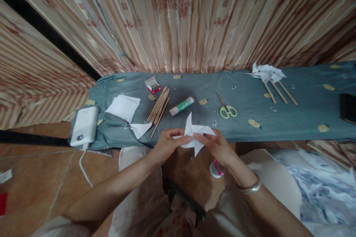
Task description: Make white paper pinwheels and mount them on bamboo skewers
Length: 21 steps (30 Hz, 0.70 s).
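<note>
Paper pinwheel (190,130) held over the near edge of the cloth-covered table (289,126); my left hand (168,142) and right hand (219,148) both pinch it, thumbs near its centre; I judge it light, easily creased; grip belongs at the middle, not the tips

Matt paper is seen in the held pinwheel (190,129) and the sheets (122,107). The sticks (158,107) are made of dull, bare wood. The surface (244,105) is covered with creased, matt cloth. Smooth plastic is shown by the scissors' handles (227,110), shiny metal by the bracelet (253,188).
</note>
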Available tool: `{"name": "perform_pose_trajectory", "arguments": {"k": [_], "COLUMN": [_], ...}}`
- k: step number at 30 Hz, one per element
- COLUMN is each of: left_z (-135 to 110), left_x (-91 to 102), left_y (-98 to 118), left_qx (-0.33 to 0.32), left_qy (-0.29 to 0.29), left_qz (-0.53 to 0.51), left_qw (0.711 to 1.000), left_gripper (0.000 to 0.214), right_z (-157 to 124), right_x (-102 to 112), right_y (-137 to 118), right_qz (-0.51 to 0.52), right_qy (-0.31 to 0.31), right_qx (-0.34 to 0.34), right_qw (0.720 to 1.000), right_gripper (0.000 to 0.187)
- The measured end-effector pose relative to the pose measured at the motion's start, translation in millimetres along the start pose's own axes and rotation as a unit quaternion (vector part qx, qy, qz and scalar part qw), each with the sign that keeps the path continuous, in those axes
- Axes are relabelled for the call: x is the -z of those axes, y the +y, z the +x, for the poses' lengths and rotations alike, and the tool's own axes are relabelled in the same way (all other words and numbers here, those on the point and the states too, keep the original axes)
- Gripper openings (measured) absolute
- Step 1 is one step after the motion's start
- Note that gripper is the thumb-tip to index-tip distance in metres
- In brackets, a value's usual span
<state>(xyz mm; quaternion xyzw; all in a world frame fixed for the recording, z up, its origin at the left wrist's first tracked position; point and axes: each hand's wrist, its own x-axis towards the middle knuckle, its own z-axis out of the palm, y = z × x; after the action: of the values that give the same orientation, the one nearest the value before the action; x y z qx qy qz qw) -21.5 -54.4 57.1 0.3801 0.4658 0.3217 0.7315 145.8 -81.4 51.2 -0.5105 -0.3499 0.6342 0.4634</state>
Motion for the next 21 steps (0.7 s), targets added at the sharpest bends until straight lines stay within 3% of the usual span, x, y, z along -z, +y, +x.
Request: {"name": "perform_pose_trajectory", "arguments": {"k": [7, 21], "left_z": [3, 12], "left_x": [6.6, 13.5], "left_y": [2, -9], "left_qx": [0.017, -0.020], "left_qy": [-0.029, -0.025], "left_qz": [-0.006, 0.056], "left_qw": [0.999, 0.998], "left_gripper": [0.040, 0.036], "right_z": [3, 5], "right_x": [1, 4], "right_y": [6, 12], "right_qz": [-0.030, -0.073], "right_qy": [-0.004, -0.014], "right_qx": [0.010, 0.009], "right_qw": [0.999, 0.997], "right_gripper": [0.048, 0.049]}}
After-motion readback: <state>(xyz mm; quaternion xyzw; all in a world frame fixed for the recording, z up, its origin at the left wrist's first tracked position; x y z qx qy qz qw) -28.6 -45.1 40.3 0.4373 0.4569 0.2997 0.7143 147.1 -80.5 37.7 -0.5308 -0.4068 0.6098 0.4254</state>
